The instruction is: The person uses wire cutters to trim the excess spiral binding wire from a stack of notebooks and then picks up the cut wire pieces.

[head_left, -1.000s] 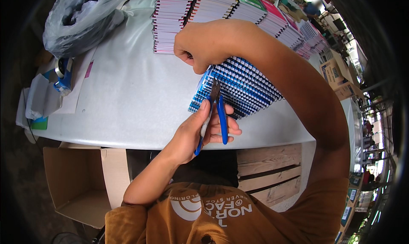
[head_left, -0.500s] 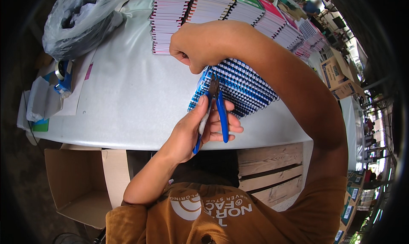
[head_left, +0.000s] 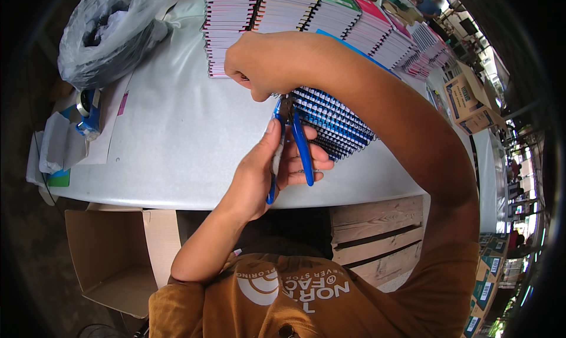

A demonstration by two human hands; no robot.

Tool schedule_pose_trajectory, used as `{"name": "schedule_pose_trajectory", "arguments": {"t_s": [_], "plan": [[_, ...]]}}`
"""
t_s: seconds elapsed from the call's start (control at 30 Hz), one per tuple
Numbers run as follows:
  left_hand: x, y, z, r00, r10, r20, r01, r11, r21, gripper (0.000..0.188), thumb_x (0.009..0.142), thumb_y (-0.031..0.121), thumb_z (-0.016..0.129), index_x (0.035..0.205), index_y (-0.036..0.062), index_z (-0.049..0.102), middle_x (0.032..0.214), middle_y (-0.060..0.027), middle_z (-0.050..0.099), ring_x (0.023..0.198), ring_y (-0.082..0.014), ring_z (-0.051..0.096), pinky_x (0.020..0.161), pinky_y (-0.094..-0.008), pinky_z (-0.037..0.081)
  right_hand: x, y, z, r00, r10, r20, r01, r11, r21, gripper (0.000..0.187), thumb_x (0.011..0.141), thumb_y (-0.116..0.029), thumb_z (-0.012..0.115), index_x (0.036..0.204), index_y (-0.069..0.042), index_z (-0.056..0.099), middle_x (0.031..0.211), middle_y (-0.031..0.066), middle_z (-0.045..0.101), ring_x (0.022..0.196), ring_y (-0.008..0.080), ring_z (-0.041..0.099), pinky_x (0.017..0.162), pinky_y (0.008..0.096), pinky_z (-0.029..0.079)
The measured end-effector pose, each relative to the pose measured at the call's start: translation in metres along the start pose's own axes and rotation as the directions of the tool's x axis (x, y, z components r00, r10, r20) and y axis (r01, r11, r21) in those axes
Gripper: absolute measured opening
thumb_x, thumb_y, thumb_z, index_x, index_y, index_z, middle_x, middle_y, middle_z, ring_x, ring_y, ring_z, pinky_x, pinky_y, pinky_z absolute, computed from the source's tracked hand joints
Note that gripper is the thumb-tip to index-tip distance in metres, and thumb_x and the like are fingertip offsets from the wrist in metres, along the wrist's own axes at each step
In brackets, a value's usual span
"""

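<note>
My left hand (head_left: 257, 164) holds wire cutters (head_left: 302, 152) with blue handles, the handles spread across the palm and the fingers stretched behind them. The cutters' dark jaws are against the near left end of a stack of spiral-bound notebooks (head_left: 339, 122), whose black coils and blue-and-white edges face me. My right arm reaches over this stack. At its far left end my right hand (head_left: 250, 64) is closed, fingers curled down; whatever they grip is hidden. A blue cover edge (head_left: 339, 40) shows beyond the forearm.
Several taller stacks of spiral notebooks (head_left: 283, 13) with coloured covers line the table's far side. On the left are a plastic bag (head_left: 109, 37) and a blue tape dispenser (head_left: 88, 117). Cardboard boxes stand at lower left (head_left: 112, 255) and right (head_left: 469, 99). A wooden crate (head_left: 377, 238) is below the table edge.
Both hands have shifted slightly left, and the cutters have moved a little up and left with my left hand. A blue cover edge has come into sight beyond my right forearm.
</note>
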State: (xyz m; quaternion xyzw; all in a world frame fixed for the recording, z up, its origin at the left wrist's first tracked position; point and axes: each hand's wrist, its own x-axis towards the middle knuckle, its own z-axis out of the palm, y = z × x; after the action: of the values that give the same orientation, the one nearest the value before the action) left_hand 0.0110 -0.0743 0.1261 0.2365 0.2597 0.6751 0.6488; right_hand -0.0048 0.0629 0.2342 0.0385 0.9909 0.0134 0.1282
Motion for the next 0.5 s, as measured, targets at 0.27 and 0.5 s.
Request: {"name": "schedule_pose_trajectory", "arguments": {"t_s": [0.27,0.5], "plan": [[-0.007,-0.005,0.002,0.998,0.053,-0.027,-0.05,0.996,0.08,0.055,0.094,0.052,0.021,0.102,0.005,0.047,0.07,-0.0089,0.049,0.054,-0.0207,0.051,0.051,-0.0331,0.047,-0.004,0.003,0.002,0.997,0.037,-0.063,-0.037,0.999,0.003,0.014,0.057,-0.004,0.065,0.067,-0.002,0.056,0.061,0.0099,0.057,0.053,0.0245,0.054,0.045,0.0364,0.04],[0.003,0.006,0.016,0.995,0.005,-0.101,-0.012,0.997,-0.074,0.055,0.094,0.052,0.02,0.109,0.0053,0.047,0.071,-0.0091,0.049,0.059,-0.0221,0.051,0.055,-0.0361,0.05,-0.003,-0.003,-0.001,0.996,0.071,-0.058,-0.068,0.996,0.05,0.013,0.058,-0.004,0.065,0.066,-0.003,0.056,0.061,0.0094,0.058,0.053,0.0235,0.054,0.046,0.0357,0.04]]}}
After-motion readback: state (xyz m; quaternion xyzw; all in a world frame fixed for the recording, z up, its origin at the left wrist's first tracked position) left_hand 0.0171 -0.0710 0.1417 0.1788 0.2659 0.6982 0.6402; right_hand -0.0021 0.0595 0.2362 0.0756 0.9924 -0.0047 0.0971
